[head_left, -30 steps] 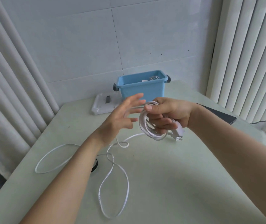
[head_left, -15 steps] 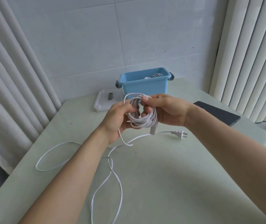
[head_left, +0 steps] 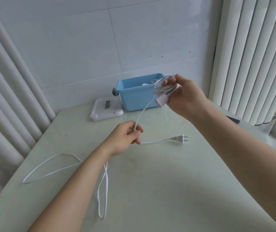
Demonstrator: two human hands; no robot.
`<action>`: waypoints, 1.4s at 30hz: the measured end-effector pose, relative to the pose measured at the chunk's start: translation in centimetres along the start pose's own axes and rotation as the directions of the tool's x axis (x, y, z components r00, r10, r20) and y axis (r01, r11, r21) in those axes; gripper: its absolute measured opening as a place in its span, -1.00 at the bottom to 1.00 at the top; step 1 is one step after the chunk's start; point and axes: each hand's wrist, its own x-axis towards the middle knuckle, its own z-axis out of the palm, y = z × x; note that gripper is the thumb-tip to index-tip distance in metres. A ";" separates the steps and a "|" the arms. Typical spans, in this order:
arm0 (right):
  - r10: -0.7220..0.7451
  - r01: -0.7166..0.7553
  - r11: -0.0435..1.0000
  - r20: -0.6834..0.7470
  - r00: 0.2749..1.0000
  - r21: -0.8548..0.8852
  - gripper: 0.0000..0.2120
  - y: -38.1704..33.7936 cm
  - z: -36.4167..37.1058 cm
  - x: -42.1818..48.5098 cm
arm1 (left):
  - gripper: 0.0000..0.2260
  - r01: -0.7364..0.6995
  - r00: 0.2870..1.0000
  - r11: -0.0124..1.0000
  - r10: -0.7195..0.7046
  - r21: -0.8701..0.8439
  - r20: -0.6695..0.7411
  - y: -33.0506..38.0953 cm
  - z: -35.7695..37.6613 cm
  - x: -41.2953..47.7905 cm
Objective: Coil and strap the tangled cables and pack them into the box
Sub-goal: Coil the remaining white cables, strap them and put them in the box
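From the head view, we see the right hand raised just in front of the blue box, its fingers curled round a coil of white cable with a white connector block hanging at its lower edge; we take the height as a way to keep the finished turns together and off the table; a single strand drops from the coil to the left hand, which pinches it lower down, seemingly to draw it taut and feed the next turn; beyond that hand the cable runs flat to a two-pin plug lying on the table; more slack lies in loose loops passing under the left forearm, and we cannot tell how they join the rest; the box stands at the far edge by the wall, already holding some white cable, beside a flat white tray; we judge the coiling partway done and the strapping not yet begun.
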 end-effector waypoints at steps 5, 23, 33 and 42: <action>-0.549 0.419 0.724 -0.091 0.831 -0.548 -0.81 -1.5 -0.6 0.4 | -0.93 -0.101 0.957 0.950 0.013 0.294 0.289 1.3 0.9 -0.8; 0.119 0.135 -0.116 0.121 0.985 -0.984 -0.82 1.3 -6.8 1.1 | -0.74 -0.352 0.875 0.807 0.103 -0.475 -0.473 2.3 -5.7 -0.6; 0.260 -0.021 0.606 0.173 0.950 -0.795 -0.72 1.3 -2.4 -0.8 | -0.56 0.029 0.930 0.979 -0.100 -0.203 -0.353 1.8 -3.6 0.0; 0.288 -0.203 0.893 0.163 0.944 -0.402 -0.79 1.4 0.5 -2.1 | -0.75 -0.061 0.997 0.995 0.059 -0.073 -0.041 2.0 -0.2 -0.5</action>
